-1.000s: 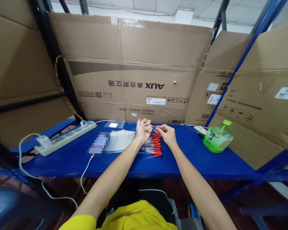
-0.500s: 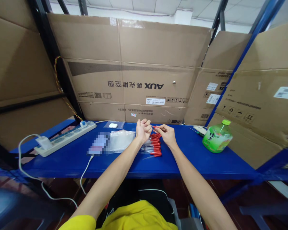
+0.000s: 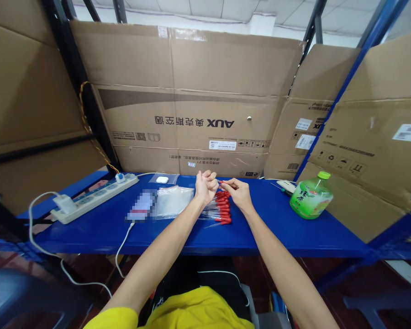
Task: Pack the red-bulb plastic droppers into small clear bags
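Observation:
My right hand pinches a small red-ended slim item between thumb and fingertips. Just to its left, my left hand is closed, its fingers curled in toward the palm; whatever it grips is hidden. Both hands are close together above the far part of the blue table. Under and in front of them lies a row of several red-ended slim items, their clear or silvery shafts pointing left. A stack of clear plastic bags lies left of that row, partly behind my left forearm.
A blurred-out phone on a white cable and a power strip lie on the left of the blue table. A white case rests near the back. On the right stand a green bottle and a white object. Cardboard panels wall the back.
The view shifts very slightly. Both hands keep nearly the same pose, with the red-ended item still in my right fingertips.

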The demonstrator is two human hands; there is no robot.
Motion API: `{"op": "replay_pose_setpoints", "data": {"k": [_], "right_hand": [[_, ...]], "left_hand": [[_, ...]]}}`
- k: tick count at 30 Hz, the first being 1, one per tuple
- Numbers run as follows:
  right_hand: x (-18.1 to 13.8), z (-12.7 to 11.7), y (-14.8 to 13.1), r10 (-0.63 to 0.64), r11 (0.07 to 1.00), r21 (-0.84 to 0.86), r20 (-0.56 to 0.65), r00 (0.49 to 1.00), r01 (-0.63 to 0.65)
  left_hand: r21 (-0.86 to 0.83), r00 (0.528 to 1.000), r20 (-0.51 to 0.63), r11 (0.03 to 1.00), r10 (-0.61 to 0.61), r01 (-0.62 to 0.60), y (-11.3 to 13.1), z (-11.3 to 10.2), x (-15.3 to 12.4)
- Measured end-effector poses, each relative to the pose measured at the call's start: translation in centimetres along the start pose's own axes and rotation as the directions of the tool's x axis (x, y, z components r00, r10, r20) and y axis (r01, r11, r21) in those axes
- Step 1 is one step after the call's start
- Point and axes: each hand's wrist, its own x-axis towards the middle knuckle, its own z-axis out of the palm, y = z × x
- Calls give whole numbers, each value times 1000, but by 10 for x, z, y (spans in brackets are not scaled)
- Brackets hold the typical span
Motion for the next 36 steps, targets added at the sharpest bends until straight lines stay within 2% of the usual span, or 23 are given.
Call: {"op": "replay_pose_setpoints", "data": {"k": [17, 31, 36], "right_hand": [[-1, 1, 0, -17, 1000, -3, 14, 1000, 17], [-2, 4, -2, -45, 996, -80, 23, 999, 47], [-2, 0, -4, -123, 965, -230, 31, 992, 127]], "left_hand": [[-13, 1000, -2, 1000, 20, -20, 2, -4, 3], [-63, 1000, -17, 998, 18, -19, 1, -5, 2], [-26, 1000, -22, 999, 18, -19, 4, -6, 1]]}}
